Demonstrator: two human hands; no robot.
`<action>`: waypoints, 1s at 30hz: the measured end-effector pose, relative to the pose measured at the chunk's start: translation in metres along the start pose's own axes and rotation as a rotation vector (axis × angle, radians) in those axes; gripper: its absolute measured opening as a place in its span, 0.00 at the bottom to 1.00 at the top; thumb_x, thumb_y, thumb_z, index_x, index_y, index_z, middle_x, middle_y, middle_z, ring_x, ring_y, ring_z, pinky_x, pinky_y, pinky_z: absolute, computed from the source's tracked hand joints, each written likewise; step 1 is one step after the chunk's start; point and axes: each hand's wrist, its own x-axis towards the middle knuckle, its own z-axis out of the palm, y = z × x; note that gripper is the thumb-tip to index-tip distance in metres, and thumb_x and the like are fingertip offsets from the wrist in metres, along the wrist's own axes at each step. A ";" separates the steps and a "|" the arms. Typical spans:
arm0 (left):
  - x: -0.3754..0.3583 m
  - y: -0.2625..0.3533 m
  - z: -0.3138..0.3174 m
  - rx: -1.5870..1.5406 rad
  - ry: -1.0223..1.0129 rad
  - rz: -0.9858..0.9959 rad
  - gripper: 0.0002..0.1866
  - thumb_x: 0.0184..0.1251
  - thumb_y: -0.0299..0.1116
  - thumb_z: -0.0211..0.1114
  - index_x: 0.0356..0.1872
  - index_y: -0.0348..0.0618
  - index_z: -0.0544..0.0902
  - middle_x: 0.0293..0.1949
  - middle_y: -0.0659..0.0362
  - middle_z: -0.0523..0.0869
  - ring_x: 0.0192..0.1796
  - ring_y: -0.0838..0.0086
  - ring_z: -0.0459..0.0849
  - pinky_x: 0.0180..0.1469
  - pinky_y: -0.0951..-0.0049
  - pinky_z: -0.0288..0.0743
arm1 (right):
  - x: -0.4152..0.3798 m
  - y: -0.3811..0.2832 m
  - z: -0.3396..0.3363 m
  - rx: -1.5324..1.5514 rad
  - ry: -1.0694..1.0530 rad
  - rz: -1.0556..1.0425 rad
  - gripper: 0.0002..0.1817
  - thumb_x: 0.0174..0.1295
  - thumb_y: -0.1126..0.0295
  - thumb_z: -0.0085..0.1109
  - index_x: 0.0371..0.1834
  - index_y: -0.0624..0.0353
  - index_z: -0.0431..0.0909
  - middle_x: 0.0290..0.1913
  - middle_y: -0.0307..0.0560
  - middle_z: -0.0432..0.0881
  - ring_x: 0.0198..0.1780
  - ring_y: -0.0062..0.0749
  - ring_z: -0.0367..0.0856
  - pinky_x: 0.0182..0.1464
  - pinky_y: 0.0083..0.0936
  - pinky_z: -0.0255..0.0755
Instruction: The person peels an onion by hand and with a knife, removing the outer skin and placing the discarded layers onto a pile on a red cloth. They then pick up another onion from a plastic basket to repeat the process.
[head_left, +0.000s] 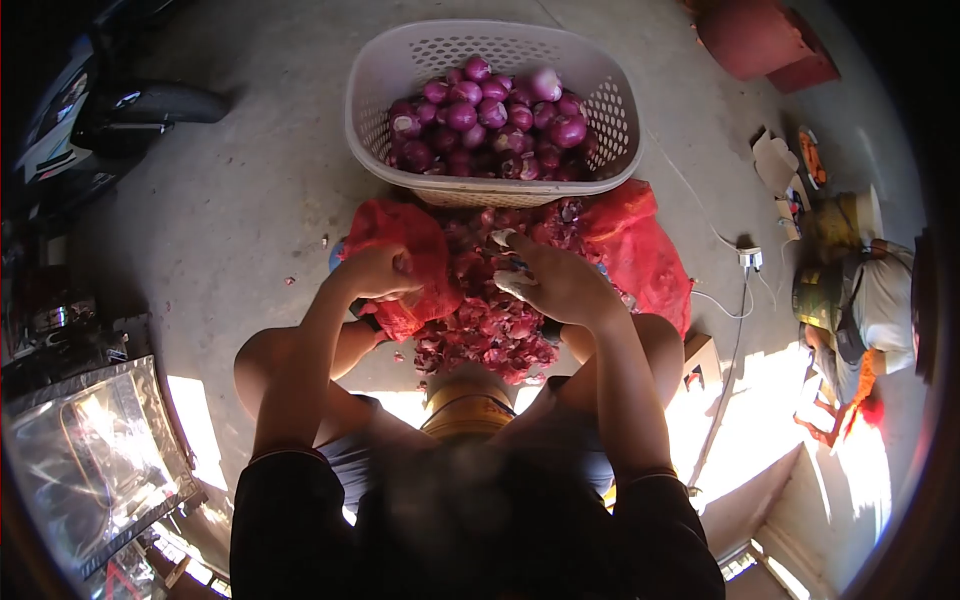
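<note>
Left hand (pixel 380 273) curls at red net (pixel 432 265), grip unclear; right hand (pixel 553 279) gapes; careless sweeping could scatter peels (pixel 488 338).

Onions (pixel 495 115) lie in a basket (pixel 480 183); right fingers (pixel 526 248) hover over loose skins (pixel 488 335).

Garage-like room: motorbike (pixel 95 130), concrete floor (pixel 265 130)

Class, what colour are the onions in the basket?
The onions are purple, seen best in the head view.
</note>
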 end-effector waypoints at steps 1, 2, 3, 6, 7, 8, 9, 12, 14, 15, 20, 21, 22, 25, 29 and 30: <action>-0.003 0.010 0.006 -0.282 0.008 0.029 0.24 0.55 0.38 0.66 0.50 0.39 0.72 0.27 0.61 0.80 0.28 0.72 0.81 0.34 0.72 0.78 | 0.001 0.001 0.002 0.005 0.032 -0.029 0.28 0.61 0.53 0.51 0.60 0.58 0.64 0.40 0.60 0.79 0.41 0.52 0.78 0.43 0.43 0.70; -0.005 0.020 0.012 -0.564 0.016 0.061 0.25 0.56 0.39 0.66 0.52 0.39 0.71 0.28 0.61 0.80 0.32 0.71 0.81 0.36 0.71 0.77 | 0.002 0.003 0.005 0.010 0.065 -0.057 0.28 0.62 0.52 0.50 0.60 0.59 0.64 0.39 0.61 0.79 0.41 0.53 0.78 0.42 0.43 0.70; -0.011 0.032 0.014 -0.716 0.001 0.075 0.24 0.55 0.37 0.66 0.52 0.39 0.70 0.31 0.61 0.79 0.34 0.73 0.81 0.35 0.73 0.77 | 0.003 0.004 0.006 0.012 0.099 -0.083 0.28 0.62 0.52 0.49 0.60 0.60 0.63 0.38 0.61 0.79 0.40 0.53 0.79 0.42 0.44 0.71; -0.013 0.049 0.021 -1.052 -0.129 0.179 0.25 0.54 0.30 0.65 0.53 0.40 0.68 0.40 0.60 0.76 0.41 0.76 0.79 0.38 0.76 0.77 | 0.001 0.000 0.002 0.052 0.121 -0.032 0.26 0.61 0.60 0.49 0.60 0.61 0.63 0.38 0.63 0.79 0.40 0.54 0.78 0.41 0.45 0.70; -0.006 0.046 0.021 -1.081 -0.212 0.257 0.26 0.54 0.28 0.65 0.55 0.40 0.66 0.45 0.59 0.74 0.44 0.74 0.78 0.42 0.74 0.78 | 0.001 0.000 -0.001 0.067 0.113 -0.008 0.25 0.60 0.63 0.49 0.60 0.61 0.62 0.39 0.63 0.78 0.40 0.54 0.78 0.41 0.44 0.70; -0.001 0.044 0.023 -1.109 -0.296 0.334 0.28 0.53 0.26 0.64 0.56 0.41 0.65 0.49 0.57 0.73 0.47 0.73 0.77 0.46 0.73 0.78 | 0.000 0.000 -0.003 0.083 0.102 0.016 0.25 0.59 0.66 0.48 0.60 0.61 0.62 0.39 0.64 0.78 0.40 0.54 0.78 0.42 0.44 0.69; -0.004 0.049 0.026 -1.098 -0.267 0.382 0.30 0.52 0.25 0.65 0.58 0.41 0.64 0.51 0.56 0.72 0.48 0.73 0.77 0.48 0.72 0.78 | -0.001 0.000 -0.003 0.102 0.091 0.041 0.26 0.57 0.69 0.47 0.61 0.62 0.61 0.39 0.64 0.78 0.40 0.54 0.78 0.42 0.44 0.69; -0.005 0.065 0.033 -1.074 -0.200 0.500 0.35 0.49 0.23 0.66 0.61 0.41 0.61 0.53 0.54 0.72 0.50 0.71 0.77 0.51 0.69 0.76 | -0.002 0.005 -0.005 0.208 0.087 0.114 0.28 0.53 0.75 0.45 0.62 0.62 0.60 0.39 0.65 0.78 0.42 0.53 0.78 0.44 0.42 0.69; 0.005 0.064 0.035 -1.070 -0.201 0.522 0.36 0.51 0.21 0.65 0.62 0.41 0.59 0.53 0.54 0.73 0.51 0.70 0.77 0.50 0.69 0.76 | -0.004 0.006 -0.007 0.191 0.115 0.094 0.28 0.55 0.72 0.47 0.62 0.62 0.60 0.40 0.64 0.78 0.43 0.52 0.78 0.45 0.40 0.69; 0.002 0.069 0.034 -1.074 -0.195 0.558 0.36 0.51 0.21 0.65 0.62 0.40 0.59 0.53 0.54 0.73 0.52 0.70 0.77 0.50 0.69 0.76 | -0.005 0.006 -0.006 0.186 0.129 0.084 0.27 0.57 0.70 0.48 0.62 0.62 0.60 0.40 0.63 0.78 0.44 0.51 0.78 0.46 0.39 0.69; -0.011 0.083 0.026 -1.095 -0.149 0.639 0.37 0.49 0.20 0.64 0.63 0.37 0.59 0.54 0.55 0.72 0.53 0.70 0.76 0.51 0.71 0.75 | -0.010 0.018 -0.002 0.282 0.168 -0.032 0.29 0.58 0.65 0.55 0.62 0.62 0.60 0.46 0.61 0.77 0.48 0.50 0.77 0.49 0.36 0.69; -0.014 0.084 0.025 -1.113 -0.149 0.638 0.37 0.49 0.22 0.64 0.62 0.37 0.59 0.53 0.55 0.73 0.53 0.70 0.76 0.52 0.70 0.74 | -0.011 0.019 -0.003 0.312 0.145 -0.027 0.29 0.58 0.64 0.56 0.62 0.62 0.60 0.48 0.61 0.77 0.49 0.50 0.77 0.49 0.35 0.70; -0.018 0.086 0.023 -1.132 -0.150 0.637 0.37 0.48 0.23 0.65 0.62 0.38 0.60 0.52 0.55 0.74 0.52 0.70 0.76 0.53 0.70 0.73 | -0.011 0.020 -0.001 0.332 0.158 -0.043 0.30 0.58 0.65 0.57 0.62 0.61 0.61 0.48 0.60 0.77 0.50 0.49 0.77 0.50 0.35 0.70; -0.026 0.090 0.021 -1.168 -0.179 0.652 0.33 0.52 0.29 0.61 0.61 0.39 0.60 0.50 0.55 0.75 0.50 0.72 0.77 0.53 0.72 0.71 | -0.009 0.024 0.004 0.409 0.192 -0.083 0.30 0.56 0.67 0.59 0.63 0.60 0.61 0.51 0.58 0.76 0.51 0.46 0.76 0.51 0.33 0.69; -0.025 0.085 0.026 -1.295 -0.252 0.670 0.28 0.59 0.32 0.52 0.63 0.38 0.60 0.52 0.58 0.73 0.51 0.73 0.76 0.54 0.70 0.69 | -0.004 0.020 0.007 0.531 0.194 -0.113 0.32 0.55 0.69 0.60 0.64 0.58 0.60 0.53 0.54 0.75 0.53 0.41 0.76 0.53 0.32 0.68; -0.024 0.084 0.029 -1.255 -0.173 0.648 0.28 0.59 0.33 0.50 0.63 0.39 0.61 0.52 0.58 0.73 0.50 0.73 0.76 0.53 0.71 0.68 | -0.003 0.019 0.008 0.553 0.188 -0.119 0.32 0.55 0.70 0.60 0.64 0.58 0.60 0.53 0.53 0.75 0.53 0.39 0.76 0.54 0.31 0.68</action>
